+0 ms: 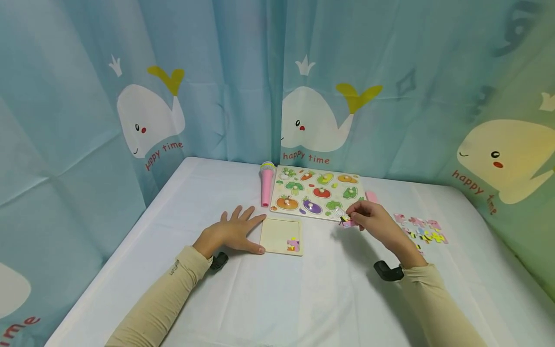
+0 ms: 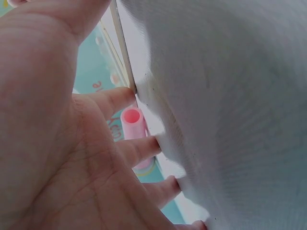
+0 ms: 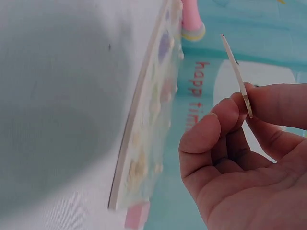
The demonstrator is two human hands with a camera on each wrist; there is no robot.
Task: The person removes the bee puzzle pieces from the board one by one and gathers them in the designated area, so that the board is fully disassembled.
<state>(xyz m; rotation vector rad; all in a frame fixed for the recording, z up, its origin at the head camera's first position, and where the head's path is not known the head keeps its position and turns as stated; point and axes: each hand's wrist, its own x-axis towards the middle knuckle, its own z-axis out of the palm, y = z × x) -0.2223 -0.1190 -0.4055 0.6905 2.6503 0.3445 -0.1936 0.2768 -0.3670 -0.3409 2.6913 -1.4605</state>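
Note:
My right hand (image 1: 374,222) pinches a thin puzzle piece (image 1: 346,222) between thumb and fingers, raised over the table near the vegetable board's front right corner. In the right wrist view the puzzle piece (image 3: 235,72) shows edge-on. My left hand (image 1: 234,232) lies with fingers spread on the table, thumb and index finger at the left edge of a small square wooden tray (image 1: 277,233). One purple and pink puzzle piece (image 1: 293,244) sits in the tray's lower right corner. More loose pieces (image 1: 427,231) lie on the table beyond my right wrist, partly hidden by it.
A wooden board with knobbed vegetable shapes (image 1: 322,193) lies behind the tray. To its left is a pink toy microphone (image 1: 267,185); a pink object (image 1: 371,196) shows at its right edge. A blue curtain with whales (image 1: 243,86) surrounds the white table (image 1: 277,299).

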